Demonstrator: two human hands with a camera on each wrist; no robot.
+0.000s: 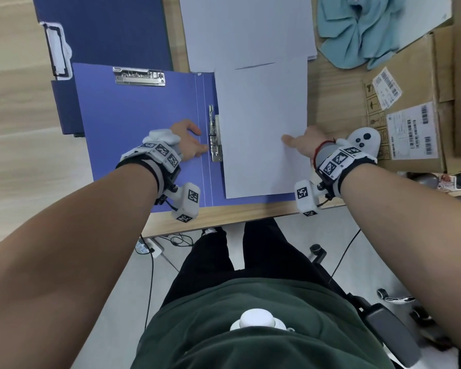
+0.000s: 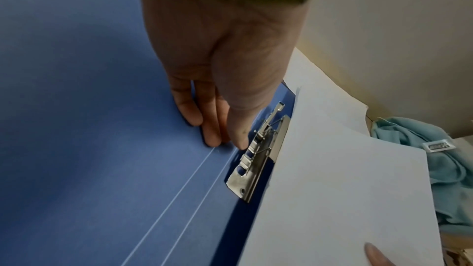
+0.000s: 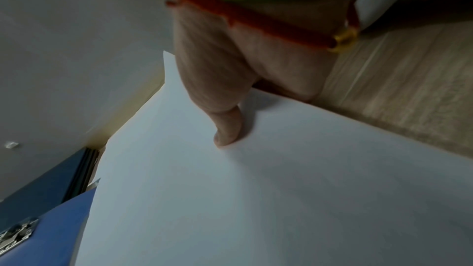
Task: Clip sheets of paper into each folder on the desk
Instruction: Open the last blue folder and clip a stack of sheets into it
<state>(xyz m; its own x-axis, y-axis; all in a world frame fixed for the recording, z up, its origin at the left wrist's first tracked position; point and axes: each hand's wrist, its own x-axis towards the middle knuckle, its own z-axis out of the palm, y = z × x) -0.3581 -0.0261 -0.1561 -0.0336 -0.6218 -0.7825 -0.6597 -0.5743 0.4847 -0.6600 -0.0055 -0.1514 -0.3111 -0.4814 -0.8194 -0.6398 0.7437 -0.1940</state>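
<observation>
1. Far left on the counter [image 1: 328,83]: a dark blue folder [image 1: 104,30], closed, with a white-edged clip on its left edge. It lies partly under the open folder [image 1: 144,129], which takes up the middle left.
2. The open folder is lighter blue and lies flat, its near edge close to the counter's front edge. One metal clip [image 1: 139,76] sits at the top of its left half; a second, the spine clip [image 1: 215,134], runs along the fold.
3. Left hand [image 1: 189,141]: palm down on the folder's left half, fingers straight and together. The left wrist view shows the thumb tip touching the spine clip's lever end; the head view cannot settle this. Grip: flat, relaxed, holding nothing.
4. A sheet of paper [image 1: 261,129] lies on the folder's right half, its left edge tucked at the spine clip. Whether the clip is clamped on it, cannot tell.
5. Right hand [image 1: 304,145]: at the sheet's right edge, thumb pressed flat on top. The right wrist view shows the thumb on the paper, the fingers hidden beyond the edge. Grip narrow; a pinch is likely, but cannot tell.
6. Behind: a stack of loose paper [image 1: 248,27] at the far side, partly overlapped by the sheet.
7. Right: a teal cloth [image 1: 365,30], then a cardboard box [image 1: 415,107] with barcode labels.
</observation>
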